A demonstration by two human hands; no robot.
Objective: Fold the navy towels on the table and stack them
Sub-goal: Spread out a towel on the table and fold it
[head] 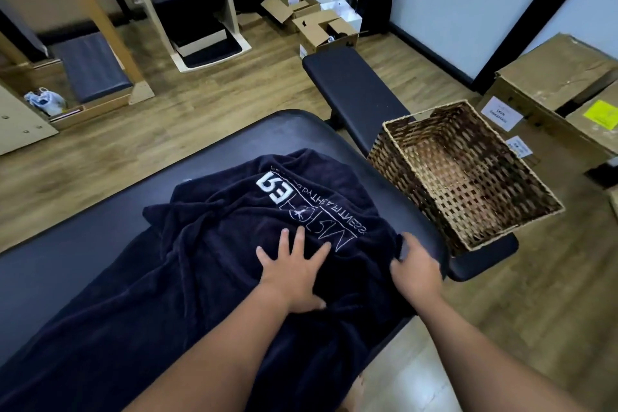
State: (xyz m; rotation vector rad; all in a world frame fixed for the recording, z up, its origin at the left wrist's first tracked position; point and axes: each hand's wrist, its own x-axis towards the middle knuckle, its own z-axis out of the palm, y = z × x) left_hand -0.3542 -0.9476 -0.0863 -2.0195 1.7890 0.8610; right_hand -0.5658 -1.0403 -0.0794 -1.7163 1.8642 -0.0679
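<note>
A navy towel with white lettering lies rumpled and unfolded over the black padded table, trailing toward the lower left. My left hand lies flat on it with fingers spread, just below the lettering. My right hand grips the towel's right edge near the table's side, fingers curled into the cloth.
An empty wicker basket sits on a black bench just right of the table. Cardboard boxes stand at the far right and more by the back wall. Wooden frames with dark pads fill the far left. The floor is wood.
</note>
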